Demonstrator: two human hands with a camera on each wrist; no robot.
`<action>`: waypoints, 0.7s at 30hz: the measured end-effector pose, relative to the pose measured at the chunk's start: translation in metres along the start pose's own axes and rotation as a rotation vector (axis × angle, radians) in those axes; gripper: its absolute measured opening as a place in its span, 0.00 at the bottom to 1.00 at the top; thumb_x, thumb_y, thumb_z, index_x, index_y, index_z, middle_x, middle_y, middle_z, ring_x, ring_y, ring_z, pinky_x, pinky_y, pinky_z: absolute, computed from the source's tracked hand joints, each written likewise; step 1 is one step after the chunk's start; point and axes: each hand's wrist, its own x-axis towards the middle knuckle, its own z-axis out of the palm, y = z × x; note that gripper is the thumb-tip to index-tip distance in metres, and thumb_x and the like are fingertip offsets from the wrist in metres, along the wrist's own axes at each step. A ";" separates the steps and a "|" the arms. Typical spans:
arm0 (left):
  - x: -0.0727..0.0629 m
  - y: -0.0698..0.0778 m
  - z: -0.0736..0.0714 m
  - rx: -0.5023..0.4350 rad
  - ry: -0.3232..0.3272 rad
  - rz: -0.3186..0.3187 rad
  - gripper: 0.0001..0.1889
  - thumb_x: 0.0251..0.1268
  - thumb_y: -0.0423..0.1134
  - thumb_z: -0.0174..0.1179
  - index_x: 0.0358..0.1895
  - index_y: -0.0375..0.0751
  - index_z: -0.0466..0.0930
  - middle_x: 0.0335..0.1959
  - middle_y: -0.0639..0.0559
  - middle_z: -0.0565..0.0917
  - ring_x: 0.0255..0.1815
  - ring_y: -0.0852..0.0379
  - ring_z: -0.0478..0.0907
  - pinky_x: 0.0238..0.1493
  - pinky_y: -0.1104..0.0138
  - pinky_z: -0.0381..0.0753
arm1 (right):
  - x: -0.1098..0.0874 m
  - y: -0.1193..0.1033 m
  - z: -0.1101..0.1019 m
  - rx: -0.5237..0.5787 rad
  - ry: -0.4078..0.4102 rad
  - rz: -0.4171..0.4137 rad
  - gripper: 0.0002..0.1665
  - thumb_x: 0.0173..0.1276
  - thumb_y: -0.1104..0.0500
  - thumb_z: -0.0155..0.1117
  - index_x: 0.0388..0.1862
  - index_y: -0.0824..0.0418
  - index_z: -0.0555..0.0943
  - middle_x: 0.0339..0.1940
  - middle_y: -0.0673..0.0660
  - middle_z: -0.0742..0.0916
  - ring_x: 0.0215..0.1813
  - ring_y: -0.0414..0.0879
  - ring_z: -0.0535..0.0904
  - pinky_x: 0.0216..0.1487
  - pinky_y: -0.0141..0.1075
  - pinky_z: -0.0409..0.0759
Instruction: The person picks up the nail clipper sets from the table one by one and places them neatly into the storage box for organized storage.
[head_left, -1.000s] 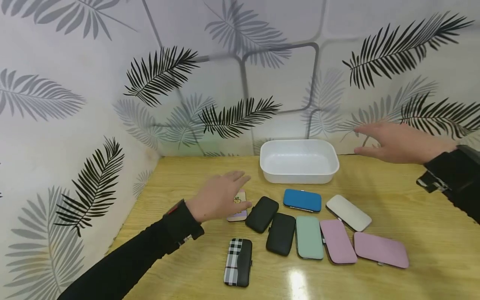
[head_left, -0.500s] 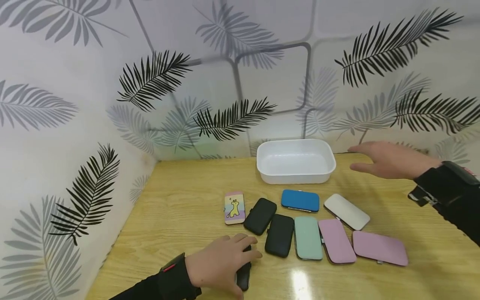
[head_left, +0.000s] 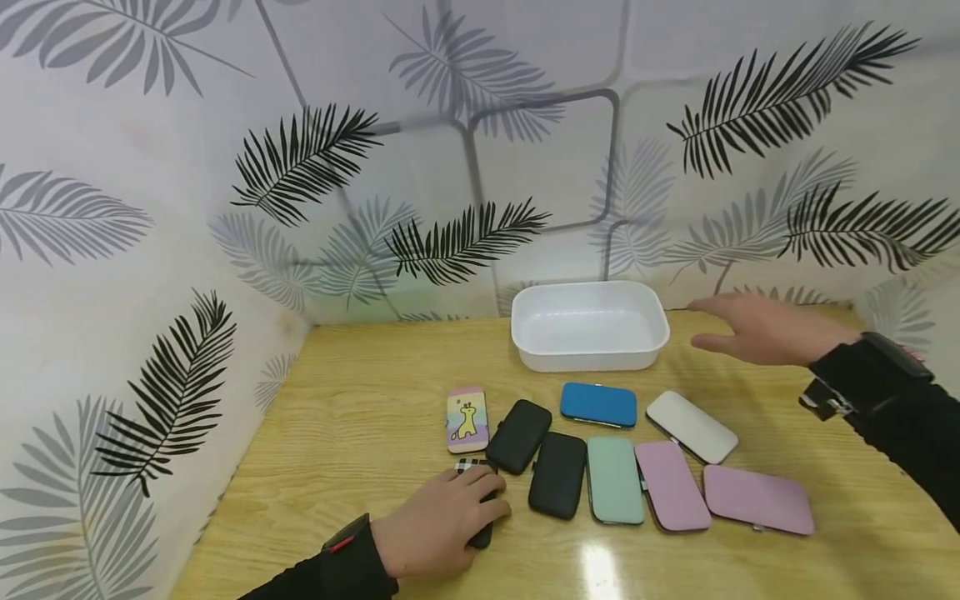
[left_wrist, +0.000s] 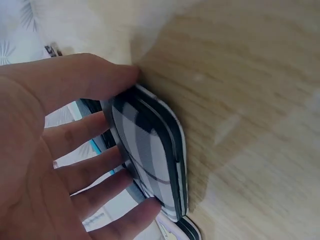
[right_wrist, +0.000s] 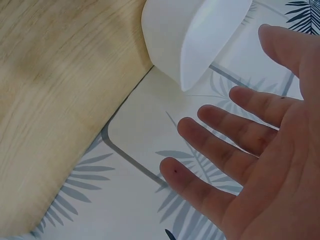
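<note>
My left hand [head_left: 442, 525] holds a small black and plaid clasp case [left_wrist: 145, 145] at the table's near left, its thumb at one end and its fingers along one long side. In the head view the hand hides most of the case; a plaid end shows beyond the knuckles. Just past it lies a giraffe-print case [head_left: 467, 421], beside a black case [head_left: 519, 437] and a second black case [head_left: 558, 475]. To the right of the white tray [head_left: 590, 361], my right hand [head_left: 772, 329] hovers with fingers spread, holding nothing.
More cases lie in a loose arc: a mint one [head_left: 616, 481], a pink one [head_left: 673, 486], another pink one [head_left: 758, 500], a white one [head_left: 692, 427] and a blue one [head_left: 598, 405]. A leaf-patterned wall [head_left: 420, 108] bounds the wooden table [head_left: 360, 375] behind and left.
My left hand has come down from over the giraffe-print case onto the plaid case, which has slid away from me toward the other cases. My right hand has lowered a little.
</note>
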 end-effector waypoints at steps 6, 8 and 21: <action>0.001 -0.007 0.000 -0.017 0.003 -0.006 0.25 0.62 0.42 0.69 0.63 0.54 0.77 0.65 0.51 0.75 0.69 0.53 0.71 0.62 0.58 0.77 | 0.007 0.002 0.009 0.033 0.000 0.000 0.40 0.77 0.40 0.57 0.73 0.68 0.68 0.70 0.71 0.76 0.71 0.71 0.69 0.66 0.64 0.67; 0.000 -0.008 -0.001 -0.022 0.005 -0.001 0.25 0.62 0.42 0.70 0.63 0.54 0.77 0.65 0.51 0.75 0.69 0.54 0.71 0.62 0.58 0.77 | 0.010 0.003 0.011 0.038 0.004 0.000 0.39 0.77 0.42 0.58 0.73 0.69 0.68 0.70 0.72 0.75 0.70 0.71 0.69 0.66 0.64 0.68; 0.004 -0.014 -0.005 -0.069 -0.009 0.000 0.28 0.60 0.45 0.73 0.64 0.52 0.76 0.65 0.50 0.75 0.68 0.53 0.72 0.62 0.59 0.77 | 0.024 0.009 0.031 0.042 0.076 -0.012 0.36 0.76 0.47 0.61 0.71 0.71 0.70 0.65 0.71 0.80 0.64 0.68 0.76 0.60 0.62 0.74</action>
